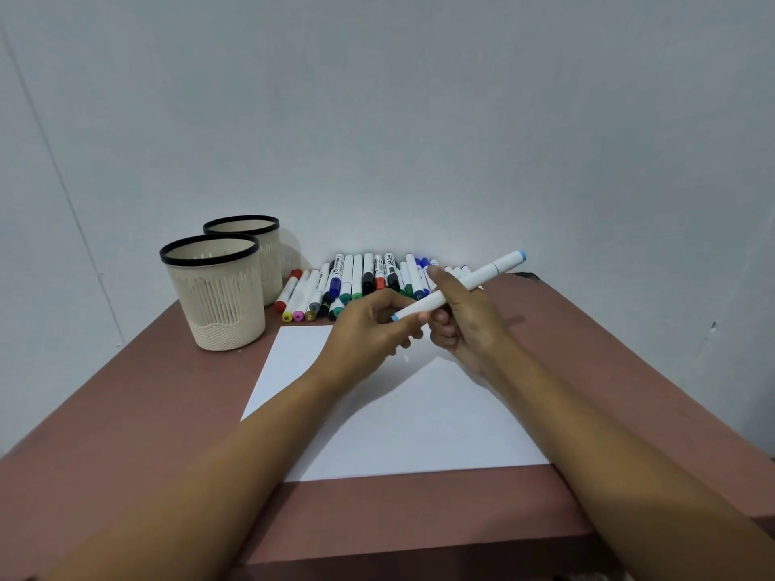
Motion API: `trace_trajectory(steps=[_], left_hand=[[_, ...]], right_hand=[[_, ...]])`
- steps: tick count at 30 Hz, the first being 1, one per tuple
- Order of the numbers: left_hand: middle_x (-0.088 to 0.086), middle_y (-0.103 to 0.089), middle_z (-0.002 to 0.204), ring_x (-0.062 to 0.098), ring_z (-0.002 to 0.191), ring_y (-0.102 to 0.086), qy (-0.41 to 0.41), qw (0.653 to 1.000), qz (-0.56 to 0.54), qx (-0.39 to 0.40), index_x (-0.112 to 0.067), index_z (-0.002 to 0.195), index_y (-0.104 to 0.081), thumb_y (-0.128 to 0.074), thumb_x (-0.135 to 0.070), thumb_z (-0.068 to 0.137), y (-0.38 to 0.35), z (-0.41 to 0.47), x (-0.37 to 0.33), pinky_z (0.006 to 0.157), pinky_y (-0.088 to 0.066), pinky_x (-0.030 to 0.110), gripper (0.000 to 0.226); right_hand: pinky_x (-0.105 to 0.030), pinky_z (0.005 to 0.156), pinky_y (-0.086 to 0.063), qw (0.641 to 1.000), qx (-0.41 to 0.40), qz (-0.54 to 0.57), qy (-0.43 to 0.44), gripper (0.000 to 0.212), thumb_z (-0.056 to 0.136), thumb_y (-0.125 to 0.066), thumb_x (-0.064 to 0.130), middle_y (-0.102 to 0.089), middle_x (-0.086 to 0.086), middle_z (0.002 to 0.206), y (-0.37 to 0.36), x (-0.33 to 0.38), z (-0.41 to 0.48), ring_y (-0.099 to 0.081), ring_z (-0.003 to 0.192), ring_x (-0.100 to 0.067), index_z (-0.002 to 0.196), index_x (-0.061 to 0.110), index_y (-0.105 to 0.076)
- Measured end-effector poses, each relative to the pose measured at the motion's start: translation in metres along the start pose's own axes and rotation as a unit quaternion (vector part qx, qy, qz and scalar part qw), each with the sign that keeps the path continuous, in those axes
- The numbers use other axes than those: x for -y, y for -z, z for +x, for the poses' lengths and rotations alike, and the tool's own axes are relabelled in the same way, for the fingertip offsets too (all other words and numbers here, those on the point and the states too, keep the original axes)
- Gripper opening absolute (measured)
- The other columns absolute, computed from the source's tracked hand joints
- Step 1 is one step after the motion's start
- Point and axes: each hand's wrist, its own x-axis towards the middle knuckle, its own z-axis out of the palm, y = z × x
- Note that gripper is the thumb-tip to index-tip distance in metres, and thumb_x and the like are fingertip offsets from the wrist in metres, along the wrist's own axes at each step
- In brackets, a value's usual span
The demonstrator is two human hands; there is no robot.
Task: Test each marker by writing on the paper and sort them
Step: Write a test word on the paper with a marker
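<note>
Two bare forearms entered from the near edge and converged over the middle of a reddish-brown desk (146, 413). One white sheet of paper (419, 421) lay flat on the desk beneath the forearms, unmarked where visible, its near edge close to the desk's front edge. The left hand (369, 329) was above the far part of the sheet, fingers curled, thumb and fingertips pinching the near, light-blue-capped end of a marker (488, 273). The right hand (465, 316) was just beside the left and touching it at the fingers, curled round the middle of the same barrel with the thumb lying along its top. The marker had a white barrel and a light-blue cap at each end; it was held in the air above the paper's far edge, tilted, with the near end low and to the left and the far end raised to the right. Two cream ribbed pen holders with black rims stood upright at far left, the near holder (216, 291) just in front of the far holder (270, 262) and partly covering it. A row of markers (360, 278) lay side by side along the back of the desk, right of the holders, mostly white barrels with caps in red, yellow, pink, grey, blue, green and black. A plain pale wall (419, 119) rose behind the desk.
</note>
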Motion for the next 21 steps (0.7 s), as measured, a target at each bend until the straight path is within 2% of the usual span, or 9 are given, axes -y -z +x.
trace_trajectory(steps=[3,6,8,10,12,13,16,18,21], left_hand=[[-0.003,-0.066,0.061,0.008,0.057,-0.058,0.054,0.991,-0.117,-0.036,-0.014,0.084,-0.067,-0.064,-0.011,0.087,0.005,0.003,-0.003,0.051,-0.044,0.019,0.006],[-0.005,-0.063,0.059,0.010,0.057,-0.055,0.079,0.970,-0.199,-0.114,-0.013,0.084,-0.063,-0.061,-0.010,0.089,0.018,0.010,-0.002,0.048,-0.043,0.017,0.006],[-0.004,-0.059,0.065,0.009,0.061,-0.055,0.069,0.955,-0.238,-0.162,-0.012,0.085,-0.061,-0.060,-0.008,0.089,0.029,0.014,-0.004,0.051,-0.048,0.017,0.005],[0.003,-0.059,0.078,0.013,0.073,-0.061,0.055,0.945,-0.259,-0.194,-0.010,0.084,-0.059,-0.059,-0.006,0.090,0.039,0.016,-0.007,0.062,-0.054,0.021,0.007],[0.010,-0.060,0.087,0.019,0.083,-0.065,0.035,0.947,-0.242,-0.209,-0.008,0.083,-0.056,-0.057,-0.004,0.091,0.046,0.018,-0.011,0.070,-0.056,0.024,0.009],[0.010,-0.060,0.086,0.021,0.084,-0.065,0.023,0.952,-0.214,-0.217,-0.007,0.082,-0.056,-0.057,-0.004,0.091,0.050,0.020,-0.016,0.072,-0.057,0.025,0.009],[0.006,-0.058,0.082,0.022,0.082,-0.066,-0.009,0.967,-0.093,-0.236,-0.010,0.085,-0.055,-0.058,-0.007,0.090,0.067,0.032,-0.035,0.073,-0.057,0.027,0.006],[0.005,-0.061,0.087,0.020,0.079,-0.067,-0.030,0.968,0.011,-0.250,-0.015,0.101,-0.051,-0.058,-0.011,0.089,0.085,0.043,-0.051,0.071,-0.057,0.027,0.015],[-0.001,-0.061,0.086,0.019,0.075,-0.066,-0.061,0.947,0.152,-0.276,-0.019,0.120,-0.046,-0.057,-0.016,0.088,0.120,0.061,-0.072,0.065,-0.055,0.029,0.034]], right_hand=[[-0.023,0.049,-0.039,0.999,-0.004,-0.020,-0.027,0.038,0.087,-0.058,0.054,-0.050,0.000,0.056,0.002,0.006,0.001,-0.049,0.053,-0.015,0.082,0.016,-0.060],[-0.030,0.061,-0.049,0.995,-0.050,0.076,-0.041,0.047,0.088,-0.049,0.063,-0.060,-0.001,0.071,0.009,0.009,0.000,-0.058,0.067,-0.016,0.098,0.020,-0.063],[-0.033,0.069,-0.049,0.991,-0.115,0.069,-0.021,0.038,0.096,-0.043,0.052,-0.061,-0.002,0.080,0.013,0.008,0.002,-0.058,0.072,-0.015,0.101,0.020,-0.061],[-0.031,0.071,-0.046,0.980,-0.173,-0.083,0.044,0.021,0.099,-0.042,0.029,-0.060,-0.001,0.085,0.014,0.002,0.003,-0.056,0.079,-0.016,0.095,0.020,-0.061],[-0.032,0.071,-0.044,0.941,-0.153,-0.273,0.126,0.024,0.097,-0.043,0.017,-0.060,-0.003,0.086,0.014,-0.010,0.004,-0.054,0.083,-0.022,0.087,0.017,-0.065],[-0.033,0.075,-0.045,0.914,-0.113,-0.362,0.143,0.024,0.097,-0.044,0.016,-0.063,-0.004,0.092,0.014,-0.015,0.003,-0.055,0.087,-0.023,0.094,0.013,-0.068],[-0.035,0.098,-0.041,0.785,0.006,-0.604,0.142,0.032,0.098,-0.047,0.027,-0.058,-0.003,0.127,0.015,-0.028,0.005,-0.051,0.118,-0.021,0.125,0.018,-0.062],[-0.038,0.101,-0.035,0.714,0.037,-0.685,0.138,0.037,0.098,-0.045,0.034,-0.051,-0.001,0.137,0.014,-0.031,0.006,-0.044,0.127,-0.022,0.131,0.023,-0.057],[-0.037,0.101,-0.033,0.713,0.039,-0.686,0.141,0.038,0.098,-0.044,0.036,-0.049,0.000,0.139,0.015,-0.031,0.006,-0.042,0.128,-0.020,0.132,0.025,-0.056]])
